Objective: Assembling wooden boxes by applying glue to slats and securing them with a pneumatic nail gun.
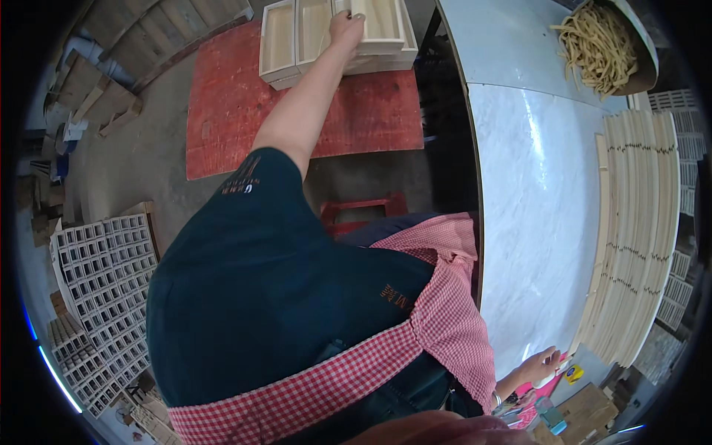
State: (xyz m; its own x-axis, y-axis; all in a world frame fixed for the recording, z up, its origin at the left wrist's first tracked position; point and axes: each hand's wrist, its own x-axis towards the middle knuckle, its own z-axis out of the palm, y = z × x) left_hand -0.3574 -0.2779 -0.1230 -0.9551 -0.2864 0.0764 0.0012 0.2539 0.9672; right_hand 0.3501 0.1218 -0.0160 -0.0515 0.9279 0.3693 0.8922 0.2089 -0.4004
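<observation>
Two hands show. The left hand (346, 31) reaches over one red tabletop (371, 119), its fingers closed on the left wall of one pale wooden tray, the right tray (382, 26). That tray sits by the tabletop's far edge, toward the right corner, on top of one lower box (386, 64). Two more open trays stand side by side to its left along the same edge, the middle tray (313, 26) and the left tray (279, 37); so three open tops can be counted, all with bare floors where they show.

The right hand (539, 366) is by the near end of one white tabletop (534, 222), its fingers partly curled; I cannot tell whether they hold anything. Close to it are one pink item (547, 388), one yellow object (574, 373) and one teal object (550, 415), with one brown carton (587, 411) beside the last.

At the white tabletop's far right corner, one round container holds a heap of tan strips (597, 48), too tangled to count. Along the right edge runs one long stack of pale boards (638, 230), too tightly packed to number. On the left, well apart from both tabletops, rises one large stack of small open frames (104, 267) in many rows. One red stool (363, 210) is beyond the red tabletop's near edge.
</observation>
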